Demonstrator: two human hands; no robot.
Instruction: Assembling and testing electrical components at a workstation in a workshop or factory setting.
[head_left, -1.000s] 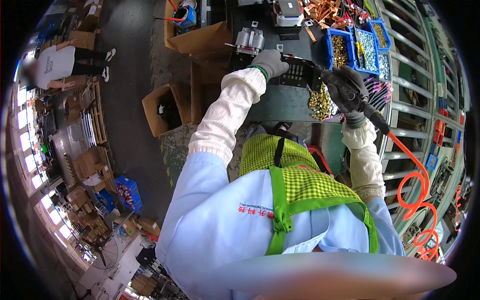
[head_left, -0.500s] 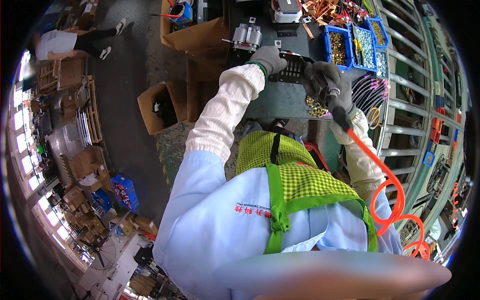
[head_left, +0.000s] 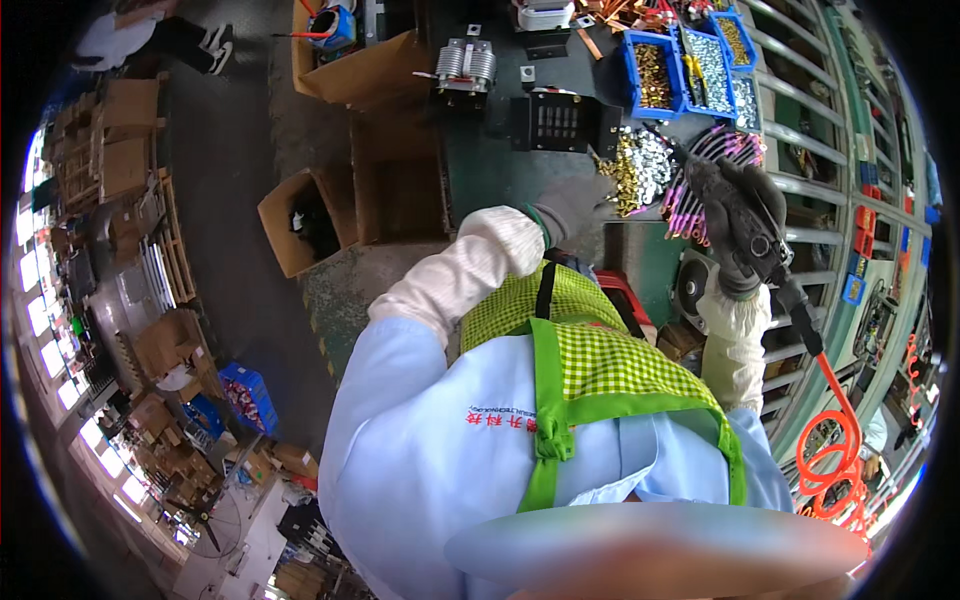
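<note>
My right hand (head_left: 742, 215), in a dark grey glove, is closed around a black air screwdriver (head_left: 765, 248) fed by an orange coiled hose (head_left: 832, 385). It hovers past the bench's right edge, beside black cables with pink ends (head_left: 688, 205). My left hand (head_left: 572, 208), gloved in grey, is at the bench's near edge, close to a pile of brass-coloured fasteners (head_left: 625, 175); its fingers are blurred. Silver-coloured small parts (head_left: 654, 162) lie next to that pile. Behind both sits a black metal bracket (head_left: 565, 122) with rows of slots, touched by neither hand.
Blue bins (head_left: 633, 78) of small hardware stand at the back right, yellow-handled pliers (head_left: 692, 68) in one. A ribbed silver component (head_left: 466, 65) sits at the back left. Open cardboard boxes (head_left: 290, 235) stand left of the bench; a roller conveyor (head_left: 805, 160) runs along the right.
My left hand has let go of the black bracket and come back toward me, near the brass pile. My right hand has swung right with the screwdriver, away from the bracket.
</note>
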